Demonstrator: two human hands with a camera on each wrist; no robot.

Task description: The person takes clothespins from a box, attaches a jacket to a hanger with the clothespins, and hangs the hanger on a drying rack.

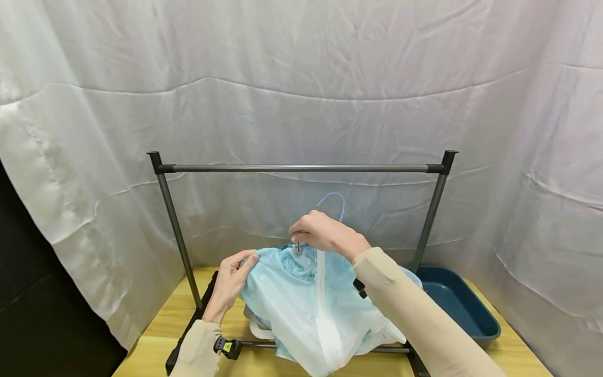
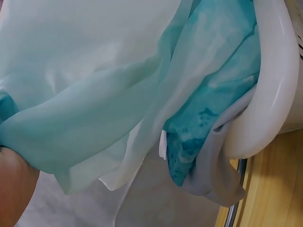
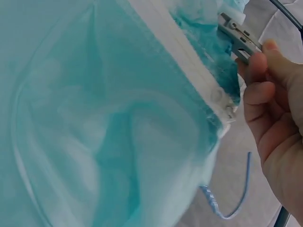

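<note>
Both hands hold a light blue jacket near the rack: left hand grips its shoulder, right hand pinches the zipper pull beside the hanger.

right hand pinches a zipper pull on the blue garment; left hand grips its shoulder.

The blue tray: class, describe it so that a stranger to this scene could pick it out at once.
Start at the dark metal rack on the wooden table. Go to the foot of its right post. The blue tray lies there, the only rigid dark blue thing, unlike the soft pale blue garment.
</note>
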